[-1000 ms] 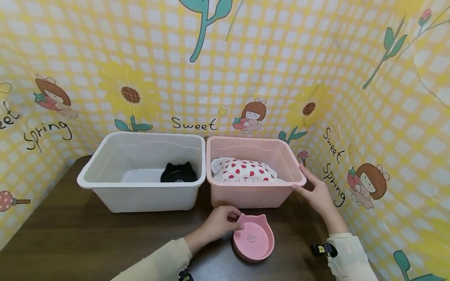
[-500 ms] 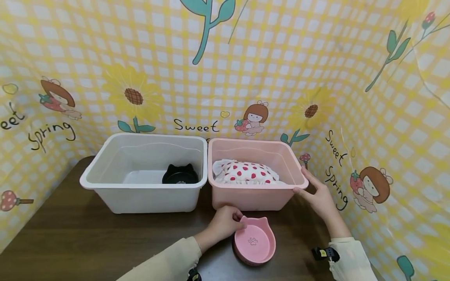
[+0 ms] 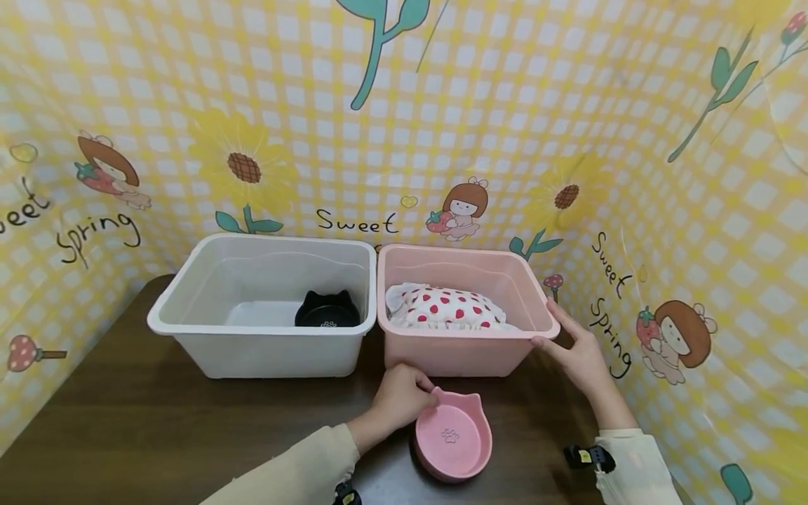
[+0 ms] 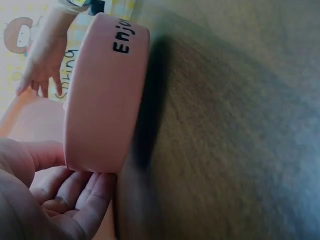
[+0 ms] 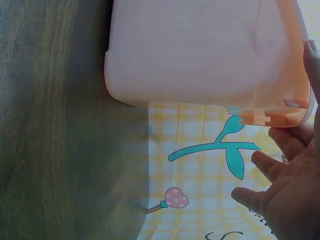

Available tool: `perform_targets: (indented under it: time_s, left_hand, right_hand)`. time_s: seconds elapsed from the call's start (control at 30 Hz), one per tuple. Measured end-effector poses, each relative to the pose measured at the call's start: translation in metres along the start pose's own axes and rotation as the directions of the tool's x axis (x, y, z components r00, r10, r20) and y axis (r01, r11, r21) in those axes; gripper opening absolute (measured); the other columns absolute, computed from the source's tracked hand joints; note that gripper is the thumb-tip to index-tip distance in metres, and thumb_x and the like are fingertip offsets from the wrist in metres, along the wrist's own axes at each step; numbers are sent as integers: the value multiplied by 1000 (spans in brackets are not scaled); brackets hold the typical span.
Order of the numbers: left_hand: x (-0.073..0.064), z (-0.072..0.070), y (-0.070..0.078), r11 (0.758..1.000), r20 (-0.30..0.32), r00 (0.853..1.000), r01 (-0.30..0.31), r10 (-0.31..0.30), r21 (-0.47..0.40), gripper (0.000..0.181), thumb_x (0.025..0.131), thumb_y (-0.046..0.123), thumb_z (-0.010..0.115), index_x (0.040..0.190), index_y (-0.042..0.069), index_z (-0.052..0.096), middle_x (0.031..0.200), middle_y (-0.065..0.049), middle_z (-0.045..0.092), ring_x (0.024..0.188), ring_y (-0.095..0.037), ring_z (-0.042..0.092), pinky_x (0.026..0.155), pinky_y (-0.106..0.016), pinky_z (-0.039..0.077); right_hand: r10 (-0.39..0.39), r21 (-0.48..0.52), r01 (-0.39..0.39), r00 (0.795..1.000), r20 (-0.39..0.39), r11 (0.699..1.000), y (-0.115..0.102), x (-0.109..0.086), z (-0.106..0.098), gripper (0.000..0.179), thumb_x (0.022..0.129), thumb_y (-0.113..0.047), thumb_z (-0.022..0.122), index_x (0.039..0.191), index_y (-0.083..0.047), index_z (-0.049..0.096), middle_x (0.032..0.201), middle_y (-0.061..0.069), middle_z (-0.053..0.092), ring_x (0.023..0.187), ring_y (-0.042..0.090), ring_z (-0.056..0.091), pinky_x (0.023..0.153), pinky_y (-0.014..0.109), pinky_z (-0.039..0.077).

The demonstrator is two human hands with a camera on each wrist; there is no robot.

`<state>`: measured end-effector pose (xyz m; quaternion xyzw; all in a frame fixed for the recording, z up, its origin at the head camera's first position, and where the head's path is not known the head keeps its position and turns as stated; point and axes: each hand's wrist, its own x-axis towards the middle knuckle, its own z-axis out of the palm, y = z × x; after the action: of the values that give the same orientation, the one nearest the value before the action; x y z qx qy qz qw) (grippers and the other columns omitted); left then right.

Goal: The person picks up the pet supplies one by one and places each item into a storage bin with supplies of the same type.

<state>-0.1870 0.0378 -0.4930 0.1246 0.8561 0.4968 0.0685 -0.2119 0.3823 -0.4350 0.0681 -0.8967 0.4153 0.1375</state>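
My left hand (image 3: 404, 400) pinches the ear side of a pink cat-eared bowl (image 3: 453, 438), thumb at the rim and fingers beneath. A paw print marks the bowl's inside. In the left wrist view, lettering shows on the bowl's wall (image 4: 107, 95), and a dark shadow lies beside it on the table. At the front right corner of the pink bin (image 3: 461, 354), my right hand (image 3: 577, 351) rests with thumb and forefinger at the rim. Its other fingers are spread and fairly straight in the right wrist view. Inside that bin lies a white strawberry-print cloth item (image 3: 448, 307) with a ruffled edge.
To the left, touching or close beside the pink bin, stands a white bin (image 3: 271, 354). A black cat-eared bowl (image 3: 327, 310) sits in its right end. Both bins stand at the back of the dark wooden table (image 3: 126, 421), against a yellow checked wall covering (image 3: 303, 140).
The pink bowl shifts slightly left relative to the bins, still pinched by my left hand. My right hand stays at the pink bin's corner. The head view drifts a little.
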Motion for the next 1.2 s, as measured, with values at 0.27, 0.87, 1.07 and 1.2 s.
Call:
perform_targets:
  time_s: [0.27, 0.87, 1.07, 1.2]
  left_hand:
    - [-17, -27, 16, 999, 32, 999, -42, 42, 11, 6, 78, 22, 85, 75, 23, 80, 72, 14, 70, 74, -7, 62, 62, -26, 53]
    - [-60, -123, 61, 980, -39, 980, -196, 197, 27, 11, 82, 20, 86, 80, 29, 79, 73, 18, 72, 74, -7, 67, 61, -26, 57]
    - [-64, -163, 78, 967, -73, 966, -243, 248, 80, 11, 82, 17, 86, 82, 26, 81, 75, 15, 73, 74, -9, 68, 64, -27, 57]
    - [-66, -186, 86, 949, -95, 953, -272, 289, 160, 10, 81, 18, 85, 82, 26, 81, 73, 18, 73, 73, -7, 67, 65, -26, 56]
  right_hand:
    - [20, -5, -20, 1000, 8, 1000, -1, 3, -1, 79, 92, -29, 79, 159, -25, 38, 164, 5, 34, 150, 41, 31, 115, 70, 24]
    - [35, 10, -35, 999, 10, 999, -8, -2, 0, 77, 92, -30, 79, 158, -25, 40, 164, 5, 35, 150, 41, 31, 116, 68, 24]
    - [37, 7, -37, 999, 2, 999, -8, -3, -2, 78, 92, -30, 79, 158, -24, 39, 164, 4, 35, 150, 41, 31, 117, 68, 23]
    - [41, 4, -41, 999, 2, 999, -7, -3, -1, 78, 92, -31, 79, 158, -24, 39, 164, 3, 35, 150, 41, 31, 116, 68, 24]
